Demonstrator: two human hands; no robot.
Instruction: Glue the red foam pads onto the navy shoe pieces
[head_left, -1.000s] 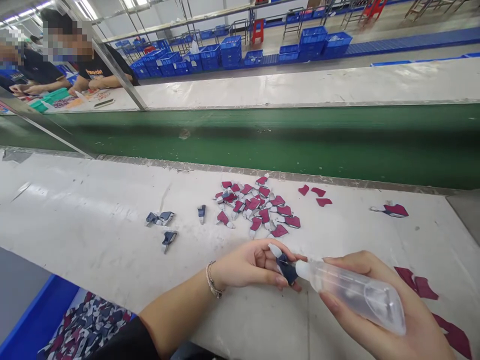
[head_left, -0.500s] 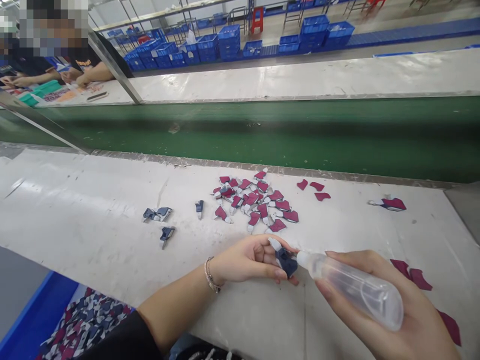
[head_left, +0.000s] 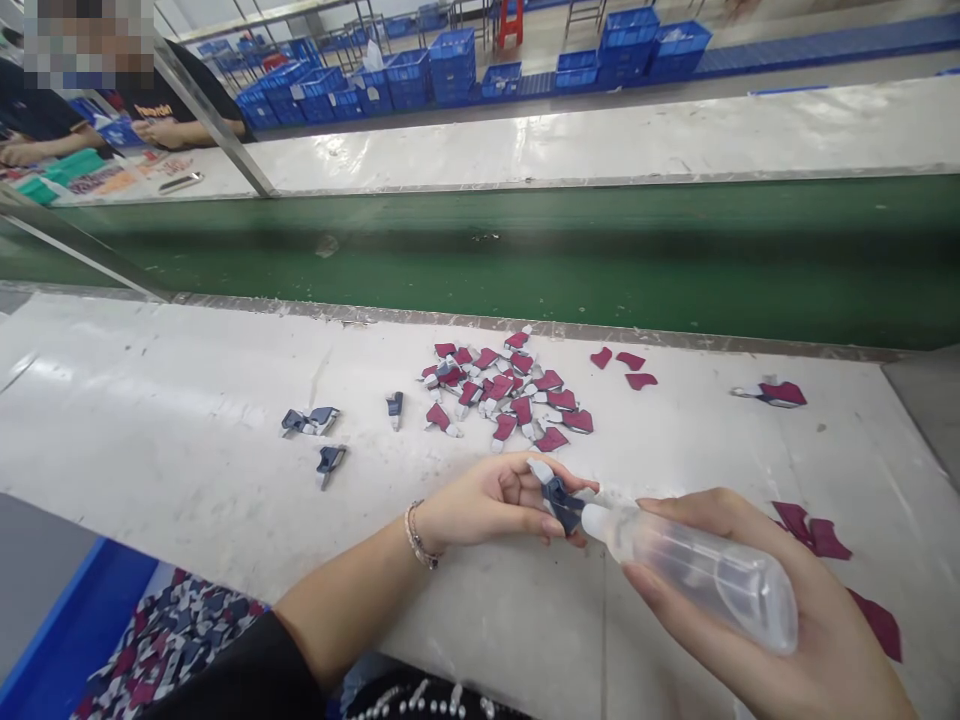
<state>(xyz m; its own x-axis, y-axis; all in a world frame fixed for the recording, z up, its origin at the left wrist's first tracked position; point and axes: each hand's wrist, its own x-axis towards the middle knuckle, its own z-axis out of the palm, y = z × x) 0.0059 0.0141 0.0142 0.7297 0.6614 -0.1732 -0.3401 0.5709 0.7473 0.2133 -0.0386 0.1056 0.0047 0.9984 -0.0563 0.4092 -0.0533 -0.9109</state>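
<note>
My left hand pinches a small dark blue and grey plastic piece between thumb and fingers. Wrapped round a clear squeeze bottle is my right hand. The bottle lies tilted, its white nozzle end against or very near the blue piece; exact contact I cannot make out. Just beyond my left hand spreads a pile of similar pieces with maroon faces. Several blue-grey pieces without maroon lie further left. Flat maroon cutouts rest beside my right hand, and more maroon cutouts lie behind the pile.
A blue bin full of such pieces stands at the lower left. One maroon-faced piece lies alone at the right. A green conveyor belt runs behind the white table. People sit across at the far left.
The view has shifted slightly. Both hands keep their holds, and the bottle's nozzle stays at the blue piece, which appears turned a little.
</note>
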